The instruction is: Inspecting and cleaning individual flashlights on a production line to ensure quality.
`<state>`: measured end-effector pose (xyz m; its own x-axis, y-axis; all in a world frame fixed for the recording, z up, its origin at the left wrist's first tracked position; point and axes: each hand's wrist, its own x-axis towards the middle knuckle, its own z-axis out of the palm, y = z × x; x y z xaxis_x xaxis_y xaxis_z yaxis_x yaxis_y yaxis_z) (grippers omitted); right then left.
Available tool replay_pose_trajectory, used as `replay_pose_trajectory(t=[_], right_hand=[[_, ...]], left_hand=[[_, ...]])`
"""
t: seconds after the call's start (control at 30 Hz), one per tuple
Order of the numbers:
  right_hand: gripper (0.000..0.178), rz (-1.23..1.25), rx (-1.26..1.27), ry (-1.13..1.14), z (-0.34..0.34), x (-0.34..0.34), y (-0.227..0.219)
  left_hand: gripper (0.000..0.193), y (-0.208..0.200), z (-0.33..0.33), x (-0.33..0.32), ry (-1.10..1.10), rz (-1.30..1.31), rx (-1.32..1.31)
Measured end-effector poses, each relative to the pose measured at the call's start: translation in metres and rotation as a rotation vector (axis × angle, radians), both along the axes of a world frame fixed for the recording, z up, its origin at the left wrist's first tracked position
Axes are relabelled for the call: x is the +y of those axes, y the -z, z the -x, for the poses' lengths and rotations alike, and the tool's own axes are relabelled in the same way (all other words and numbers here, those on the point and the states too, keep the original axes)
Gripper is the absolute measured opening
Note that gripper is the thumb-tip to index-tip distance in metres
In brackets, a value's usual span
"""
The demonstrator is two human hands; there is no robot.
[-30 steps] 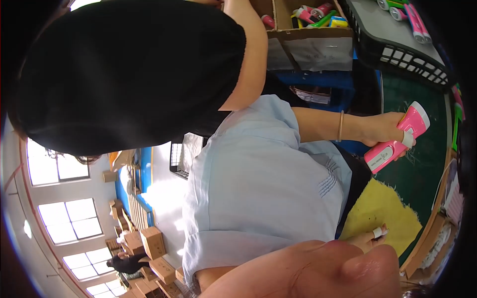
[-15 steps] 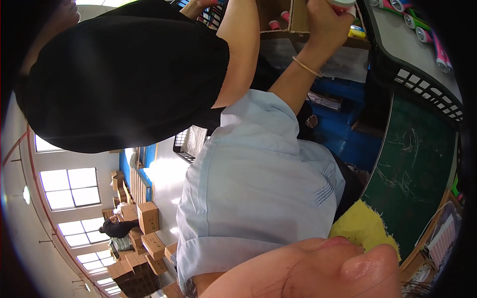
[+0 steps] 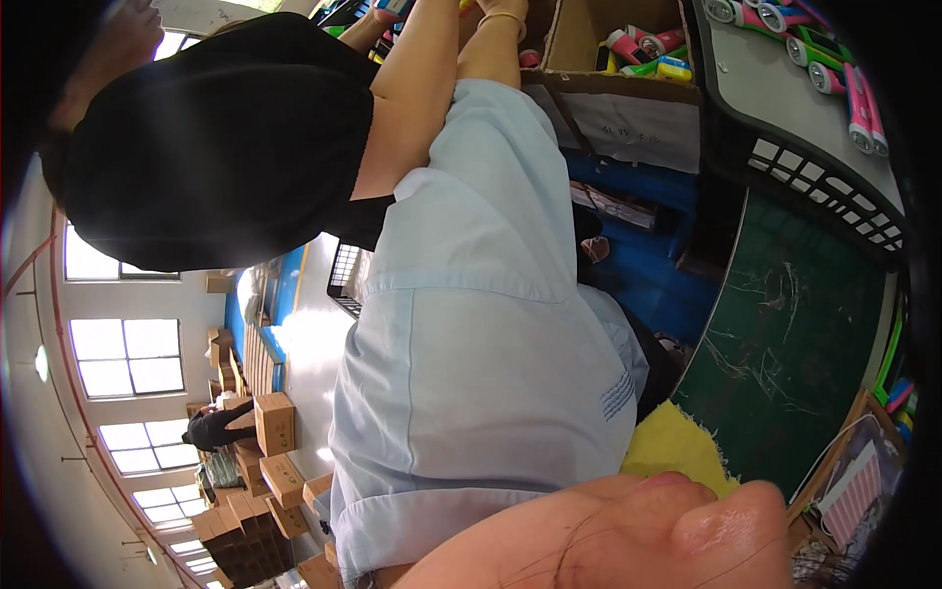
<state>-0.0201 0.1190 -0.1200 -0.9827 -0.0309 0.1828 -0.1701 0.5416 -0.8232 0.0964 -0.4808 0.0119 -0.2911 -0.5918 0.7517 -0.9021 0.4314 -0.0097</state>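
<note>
Both arms reached up toward a cardboard box point(image 3: 628, 39) of pink and green tools point(image 3: 638, 44); hands cut off at frame top, grip unreadable. Green table point(image 3: 795, 324) alongside.

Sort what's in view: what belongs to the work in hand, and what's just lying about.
In hand:
- cardboard box, which the hand with the bracelet reaches toward
- pink and green gadgets inside it

Lying about:
- black tray
- green mat
- yellow cloth
- stacked cartons
</note>
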Motion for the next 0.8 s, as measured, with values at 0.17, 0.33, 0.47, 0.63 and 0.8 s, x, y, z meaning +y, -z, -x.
replay_pose_trajectory(t=[0.17, 0.33, 0.47, 0.63, 0.8], right_hand=[[0.022, -0.028, 0.011, 0.007, -0.002, 0.001, -0.001], [0.022, -0.045, 0.031, 0.014, -0.003, -0.002, -0.002], [0.022, -0.062, 0.040, 0.013, -0.005, -0.006, -0.002], [0.022, -0.076, 0.045, -0.013, -0.009, -0.015, -0.006], [0.022, -0.091, 0.049, -0.018, -0.012, -0.022, -0.007]], left_hand=[[0.052, 0.012, -0.030, -0.024, -0.052, 0.026, 0.032], [0.052, 0.013, -0.062, -0.046, -0.105, 0.060, 0.074], [0.051, 0.013, -0.088, -0.061, -0.155, 0.083, 0.100], [0.050, 0.016, -0.138, -0.097, -0.242, 0.121, 0.124], [0.050, 0.016, -0.155, -0.106, -0.298, 0.062, 0.301]])
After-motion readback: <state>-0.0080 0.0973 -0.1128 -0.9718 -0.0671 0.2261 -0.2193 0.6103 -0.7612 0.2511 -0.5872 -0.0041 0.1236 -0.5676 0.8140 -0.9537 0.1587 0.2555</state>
